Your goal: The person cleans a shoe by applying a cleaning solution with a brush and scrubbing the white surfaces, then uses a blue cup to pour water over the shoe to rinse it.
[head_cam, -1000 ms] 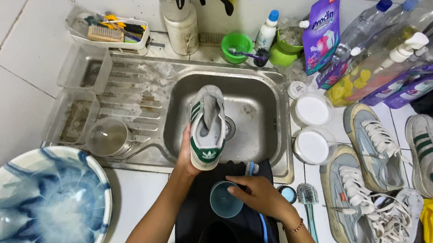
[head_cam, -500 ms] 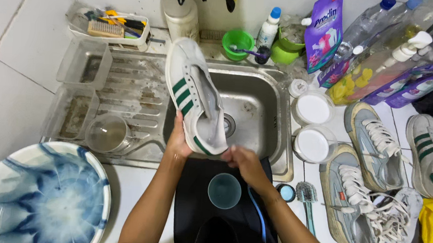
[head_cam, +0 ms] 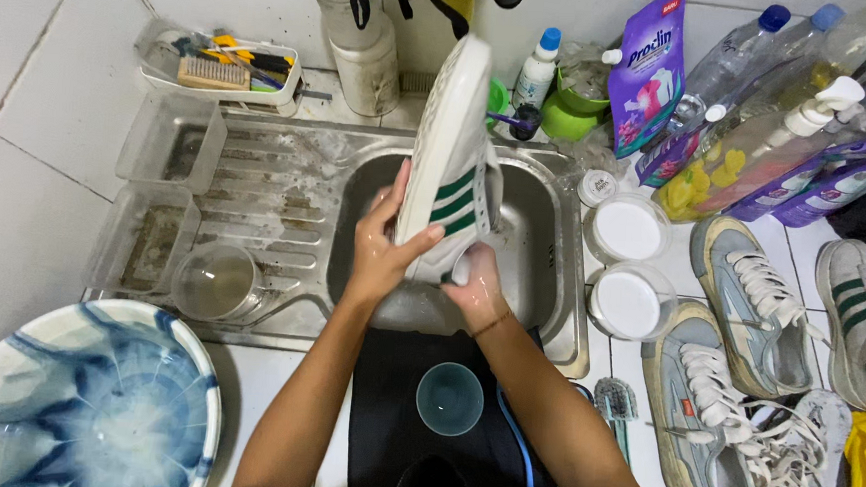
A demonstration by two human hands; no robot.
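- Head view, hands: left hand wraps the side of a white sneaker with 3 green stripes, thumb on the striped panel, fingers behind it.
- Right hand is closed on the lower end of the same sneaker, from underneath, wet with suds.
- The sneaker stands nearly upright, sole turned to the left, held above the basin of a steel sink.
- Head view, near the body: a small teal cup sits on a black mat just below the forearms, apart from both hands.
- Head view, left: a clear glass bowl rests on the ribbed drainboard, and a blue-and-white patterned basin lies at the lower left corner.
- Head view, right: 2 round white-lidded tubs stand beside the sink, with several grey and white laced shoes on the tiled floor beyond them.
- Head view, back: a purple refill pouch and plastic bottles line the wall.
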